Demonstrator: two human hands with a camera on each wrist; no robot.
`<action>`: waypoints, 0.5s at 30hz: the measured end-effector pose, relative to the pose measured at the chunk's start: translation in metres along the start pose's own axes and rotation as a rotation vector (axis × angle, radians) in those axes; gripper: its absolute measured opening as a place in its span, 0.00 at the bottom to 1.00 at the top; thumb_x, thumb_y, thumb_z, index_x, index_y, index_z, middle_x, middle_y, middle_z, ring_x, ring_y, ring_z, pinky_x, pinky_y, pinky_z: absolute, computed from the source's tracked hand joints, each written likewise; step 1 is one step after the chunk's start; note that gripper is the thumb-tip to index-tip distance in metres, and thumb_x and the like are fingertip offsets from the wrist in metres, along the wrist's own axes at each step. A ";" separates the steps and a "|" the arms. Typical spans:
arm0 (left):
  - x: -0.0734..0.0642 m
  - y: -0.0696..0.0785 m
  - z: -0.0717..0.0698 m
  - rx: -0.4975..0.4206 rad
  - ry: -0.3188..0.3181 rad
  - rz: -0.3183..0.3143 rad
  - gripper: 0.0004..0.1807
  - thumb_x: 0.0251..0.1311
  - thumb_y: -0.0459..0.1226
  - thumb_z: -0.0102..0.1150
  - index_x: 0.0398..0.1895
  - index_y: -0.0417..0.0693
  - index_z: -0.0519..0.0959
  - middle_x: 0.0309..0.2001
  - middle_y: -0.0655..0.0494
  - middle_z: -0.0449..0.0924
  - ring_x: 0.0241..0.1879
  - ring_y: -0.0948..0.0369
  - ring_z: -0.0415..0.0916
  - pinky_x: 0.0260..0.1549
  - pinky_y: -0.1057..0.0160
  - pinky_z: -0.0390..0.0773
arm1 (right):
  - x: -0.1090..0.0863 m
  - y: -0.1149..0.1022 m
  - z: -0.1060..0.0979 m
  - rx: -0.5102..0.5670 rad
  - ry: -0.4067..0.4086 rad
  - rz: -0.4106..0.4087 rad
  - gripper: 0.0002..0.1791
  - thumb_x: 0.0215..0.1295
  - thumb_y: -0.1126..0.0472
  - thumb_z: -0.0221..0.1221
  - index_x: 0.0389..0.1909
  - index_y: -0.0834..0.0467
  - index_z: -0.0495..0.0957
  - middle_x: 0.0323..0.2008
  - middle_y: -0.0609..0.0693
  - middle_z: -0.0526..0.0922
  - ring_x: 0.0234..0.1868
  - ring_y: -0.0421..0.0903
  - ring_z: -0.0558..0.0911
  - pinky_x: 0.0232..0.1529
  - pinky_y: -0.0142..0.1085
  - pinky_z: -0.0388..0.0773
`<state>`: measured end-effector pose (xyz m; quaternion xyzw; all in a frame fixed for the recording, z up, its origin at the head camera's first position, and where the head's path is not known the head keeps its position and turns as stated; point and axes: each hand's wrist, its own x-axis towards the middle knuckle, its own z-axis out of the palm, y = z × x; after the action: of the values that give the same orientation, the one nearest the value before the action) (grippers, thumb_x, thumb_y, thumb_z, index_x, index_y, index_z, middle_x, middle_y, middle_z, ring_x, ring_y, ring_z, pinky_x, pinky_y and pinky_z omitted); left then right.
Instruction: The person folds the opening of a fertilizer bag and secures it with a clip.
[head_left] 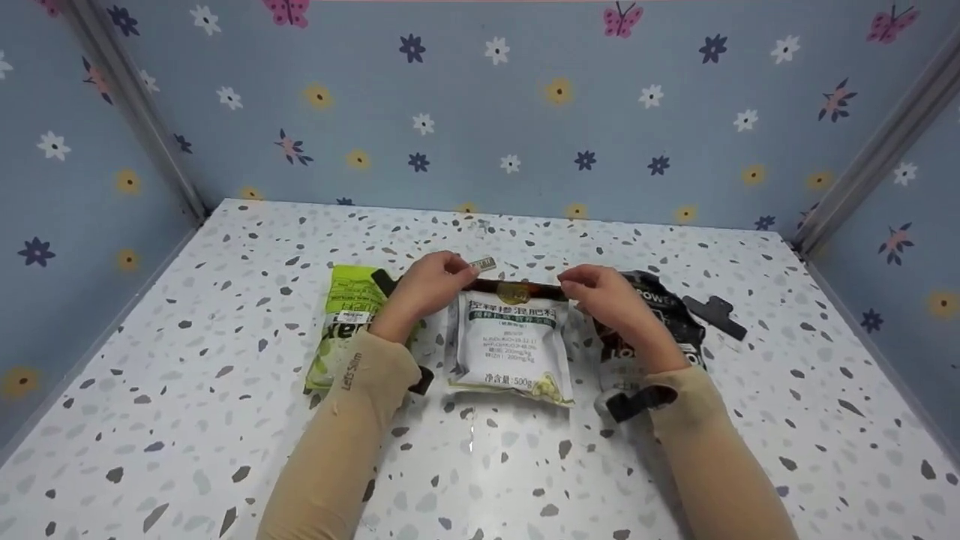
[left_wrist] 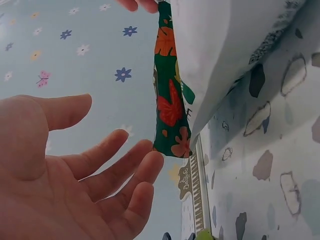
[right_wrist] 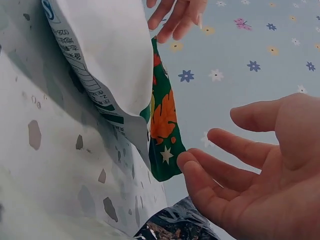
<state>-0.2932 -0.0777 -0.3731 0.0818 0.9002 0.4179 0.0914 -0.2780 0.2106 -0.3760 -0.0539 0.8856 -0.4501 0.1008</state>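
Observation:
A white fertilizer bag (head_left: 514, 349) marked 500g lies in the middle of the table. Its top edge carries a dark strip in the head view; in the wrist views this top strip (left_wrist: 170, 95) is green with red and orange shapes. At the strip's left end is my left hand (head_left: 433, 285), fingers loosely extended, fingertips at the corner. My right hand (head_left: 604, 294) is at the opposite end, its fingertips touching the strip's corner (right_wrist: 167, 167) in the right wrist view. Neither thumb presses on the bag.
Left of the white bag lies a green bag (head_left: 341, 307), with a black bar-shaped piece (head_left: 384, 282) by it. A black bag (head_left: 652, 289) lies partly under my right arm, near a black clip (head_left: 716, 316). A patterned wall (head_left: 480, 112) stands behind the table.

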 end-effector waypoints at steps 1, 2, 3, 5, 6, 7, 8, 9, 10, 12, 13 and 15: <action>0.000 -0.001 0.000 -0.002 -0.002 -0.005 0.24 0.72 0.54 0.51 0.58 0.48 0.77 0.58 0.50 0.76 0.54 0.52 0.74 0.54 0.49 0.73 | 0.000 0.000 0.000 -0.005 0.000 0.003 0.21 0.77 0.53 0.52 0.65 0.55 0.74 0.61 0.56 0.76 0.55 0.57 0.79 0.54 0.50 0.76; 0.000 -0.002 -0.001 -0.003 -0.006 -0.011 0.23 0.72 0.54 0.51 0.58 0.48 0.78 0.59 0.50 0.76 0.54 0.53 0.74 0.53 0.50 0.73 | 0.000 0.001 0.000 -0.007 0.002 0.006 0.21 0.77 0.53 0.52 0.65 0.55 0.74 0.60 0.56 0.76 0.55 0.57 0.79 0.54 0.50 0.76; 0.000 -0.003 -0.001 -0.001 -0.009 -0.020 0.23 0.72 0.54 0.51 0.57 0.48 0.78 0.59 0.51 0.75 0.52 0.53 0.74 0.52 0.51 0.73 | 0.000 0.001 0.000 -0.010 0.006 0.007 0.20 0.76 0.53 0.53 0.64 0.55 0.75 0.60 0.56 0.77 0.54 0.57 0.79 0.53 0.50 0.76; 0.001 -0.005 -0.002 0.003 -0.021 -0.037 0.22 0.73 0.53 0.50 0.55 0.47 0.79 0.57 0.49 0.76 0.47 0.53 0.74 0.47 0.51 0.73 | 0.001 0.002 0.001 -0.019 0.014 0.012 0.20 0.76 0.52 0.53 0.63 0.56 0.76 0.59 0.57 0.77 0.53 0.57 0.79 0.52 0.50 0.76; 0.001 -0.006 -0.002 0.011 -0.031 -0.044 0.22 0.73 0.52 0.50 0.55 0.47 0.79 0.57 0.48 0.76 0.46 0.53 0.73 0.46 0.52 0.73 | 0.002 0.002 0.001 -0.036 0.016 0.016 0.21 0.76 0.52 0.53 0.63 0.57 0.76 0.58 0.57 0.77 0.53 0.56 0.79 0.51 0.50 0.75; 0.001 -0.007 -0.002 0.021 -0.045 -0.045 0.21 0.74 0.51 0.49 0.57 0.46 0.79 0.58 0.48 0.76 0.45 0.53 0.73 0.45 0.52 0.73 | 0.002 0.003 0.001 -0.058 0.019 0.023 0.21 0.76 0.51 0.52 0.63 0.56 0.76 0.59 0.57 0.77 0.53 0.55 0.79 0.51 0.49 0.75; 0.001 -0.007 -0.002 0.034 -0.062 -0.047 0.22 0.74 0.49 0.48 0.58 0.46 0.78 0.58 0.47 0.75 0.44 0.52 0.73 0.44 0.52 0.73 | 0.003 0.003 0.001 -0.079 0.018 0.032 0.21 0.76 0.51 0.52 0.63 0.56 0.76 0.59 0.57 0.77 0.53 0.55 0.78 0.51 0.49 0.75; 0.001 -0.007 -0.002 0.054 -0.080 -0.046 0.22 0.75 0.48 0.47 0.60 0.45 0.77 0.59 0.46 0.75 0.46 0.51 0.73 0.45 0.51 0.73 | 0.003 0.004 0.002 -0.096 0.015 0.042 0.22 0.76 0.50 0.52 0.63 0.57 0.76 0.60 0.56 0.77 0.54 0.54 0.77 0.52 0.49 0.74; 0.002 -0.007 -0.001 0.077 -0.097 -0.039 0.23 0.74 0.47 0.46 0.62 0.43 0.76 0.61 0.44 0.74 0.49 0.50 0.74 0.47 0.51 0.74 | 0.004 0.005 0.002 -0.110 0.009 0.046 0.22 0.77 0.50 0.52 0.63 0.57 0.76 0.62 0.56 0.75 0.54 0.54 0.77 0.52 0.50 0.73; 0.003 -0.007 0.000 0.127 -0.131 -0.015 0.24 0.74 0.43 0.44 0.66 0.41 0.73 0.69 0.45 0.67 0.59 0.48 0.70 0.53 0.49 0.74 | 0.005 0.005 0.002 -0.145 -0.006 0.041 0.22 0.76 0.52 0.53 0.64 0.58 0.75 0.66 0.55 0.73 0.59 0.53 0.75 0.57 0.50 0.72; 0.003 -0.007 0.002 0.145 -0.148 -0.009 0.25 0.73 0.42 0.43 0.67 0.40 0.72 0.71 0.44 0.64 0.62 0.46 0.69 0.54 0.48 0.73 | 0.005 0.006 0.003 -0.153 -0.014 0.037 0.22 0.76 0.53 0.53 0.65 0.58 0.75 0.67 0.55 0.71 0.61 0.54 0.74 0.59 0.50 0.71; 0.003 -0.008 0.006 0.181 -0.169 0.006 0.26 0.73 0.41 0.43 0.69 0.40 0.70 0.74 0.44 0.59 0.69 0.45 0.61 0.60 0.47 0.69 | 0.005 0.008 0.004 -0.163 -0.031 0.018 0.22 0.75 0.56 0.54 0.66 0.60 0.74 0.69 0.56 0.69 0.65 0.55 0.72 0.63 0.50 0.68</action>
<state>-0.2956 -0.0778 -0.3830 0.1273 0.9230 0.3269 0.1579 -0.2822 0.2112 -0.3856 -0.0609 0.9181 -0.3748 0.1138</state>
